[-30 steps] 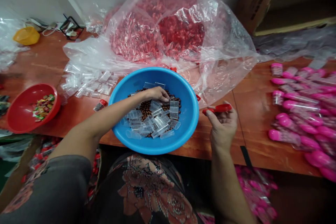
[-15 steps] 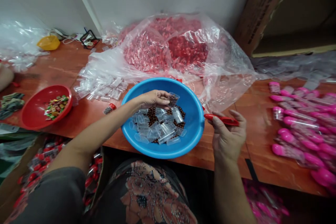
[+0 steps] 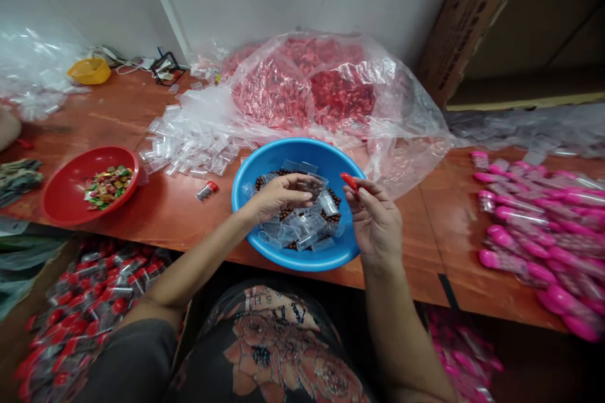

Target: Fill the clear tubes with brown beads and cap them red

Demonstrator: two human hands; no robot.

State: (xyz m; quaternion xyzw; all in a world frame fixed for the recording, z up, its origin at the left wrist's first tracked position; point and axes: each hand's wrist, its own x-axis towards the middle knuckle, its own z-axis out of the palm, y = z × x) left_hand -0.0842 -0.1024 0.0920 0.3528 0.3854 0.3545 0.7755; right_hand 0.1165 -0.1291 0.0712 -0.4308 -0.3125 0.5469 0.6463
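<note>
At the far left, a yellow bowl (image 3: 89, 70) sits at the back of the reddish-brown surface (image 3: 165, 214), near crumpled clear plastic. Nearer the front edge, a red bowl (image 3: 66, 198) holds a small heap of wrapped sweets (image 3: 108, 186). Below the edge, a box of red-capped tubes (image 3: 85, 302) shows beside the person's knee. To the right of the red bowl, a pile of empty clear tubes (image 3: 189, 151) lies spread out, and one filled tube with a red cap (image 3: 207, 191) lies alone just in front of it.

In the middle stands a blue basin (image 3: 265, 167) with brown beads (image 3: 331, 214) and loose clear tubes in it. The left hand (image 3: 276, 196) hangs over the basin, its grip pinched around a small clear tube (image 3: 309, 186) held above the beads. Just right of it, the right hand (image 3: 375, 220) hovers over the basin's right rim, thumb and fingers pressed on a red cap (image 3: 350, 181), close to the tube's mouth but apart from it.

Behind the basin slumps a big clear bag of red caps (image 3: 307, 88). Further right a cardboard box (image 3: 467, 19) leans on the wall, and at the far right lies a heap of pink-capped tubes (image 3: 534, 214).
</note>
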